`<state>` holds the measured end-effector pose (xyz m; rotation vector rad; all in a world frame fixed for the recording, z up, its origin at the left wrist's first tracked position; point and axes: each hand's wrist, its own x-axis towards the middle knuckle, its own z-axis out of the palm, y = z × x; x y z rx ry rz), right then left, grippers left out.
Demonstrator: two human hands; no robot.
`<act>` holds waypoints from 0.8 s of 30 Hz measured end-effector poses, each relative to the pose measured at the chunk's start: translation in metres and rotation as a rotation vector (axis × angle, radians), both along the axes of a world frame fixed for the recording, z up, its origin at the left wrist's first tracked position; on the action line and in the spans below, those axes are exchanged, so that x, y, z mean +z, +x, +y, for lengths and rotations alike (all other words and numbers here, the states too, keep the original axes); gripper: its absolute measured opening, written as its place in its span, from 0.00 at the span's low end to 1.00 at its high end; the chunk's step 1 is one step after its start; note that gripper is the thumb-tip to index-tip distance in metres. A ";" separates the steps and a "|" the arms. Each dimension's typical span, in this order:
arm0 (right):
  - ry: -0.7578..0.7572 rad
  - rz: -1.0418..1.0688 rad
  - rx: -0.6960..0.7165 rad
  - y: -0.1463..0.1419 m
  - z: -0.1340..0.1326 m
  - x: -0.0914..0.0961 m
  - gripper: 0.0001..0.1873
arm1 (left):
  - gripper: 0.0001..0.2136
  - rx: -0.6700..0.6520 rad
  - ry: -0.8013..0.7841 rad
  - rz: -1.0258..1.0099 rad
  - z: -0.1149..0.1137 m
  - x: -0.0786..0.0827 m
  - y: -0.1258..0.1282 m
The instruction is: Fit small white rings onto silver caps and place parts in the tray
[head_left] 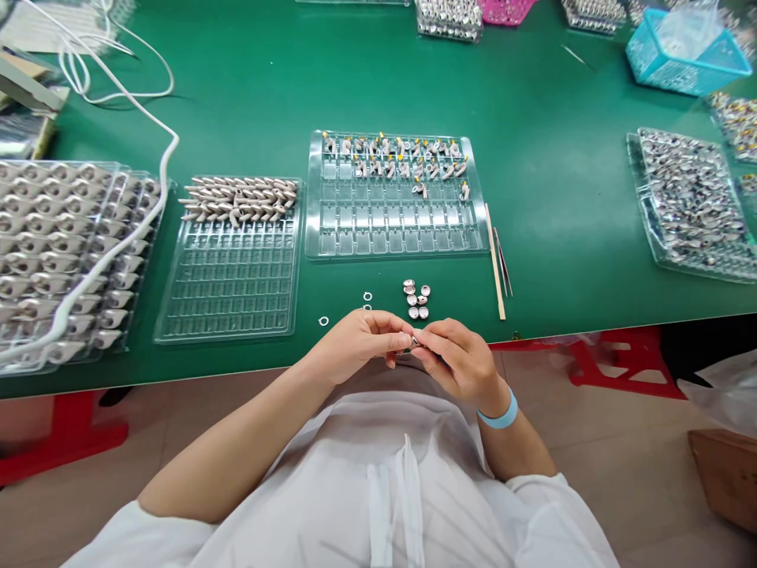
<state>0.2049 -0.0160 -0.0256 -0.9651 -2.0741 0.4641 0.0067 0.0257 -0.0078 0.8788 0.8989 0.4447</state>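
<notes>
Both hands meet at the table's front edge. My left hand [378, 338] pinches a small silvery part [415, 341] between thumb and fingers. From the other side my right hand [458, 355] grips the same part with thumb and index finger; fingers cover most of it. Just beyond lie several small round metallic caps [419, 300] in a loose cluster. Left of them are a few white rings [323, 321], one partly behind my left hand. Farther back, a clear compartment tray [396, 217] carries small beige pieces with yellow tips [390, 167] in its back rows.
Right of the tray lie a flat wooden stick [495, 268] and metal tweezers [502, 262]. To the left stand a tray of beige pieces [236, 201] and stacked trays [53, 237] crossed by a white cable [142, 225]. Filled trays [691, 197] and a blue basket [680, 63] are at right.
</notes>
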 end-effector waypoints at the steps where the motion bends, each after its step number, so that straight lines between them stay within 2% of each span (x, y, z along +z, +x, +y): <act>1: -0.004 -0.008 0.000 0.000 0.000 -0.001 0.22 | 0.08 0.005 -0.003 0.005 0.000 0.000 0.000; 17: -0.065 0.066 -0.010 -0.007 -0.002 0.002 0.17 | 0.09 0.022 -0.103 -0.074 0.000 0.000 0.002; 24: -0.054 0.105 -0.041 -0.010 -0.005 -0.002 0.16 | 0.11 0.044 -0.135 -0.089 -0.002 -0.002 0.002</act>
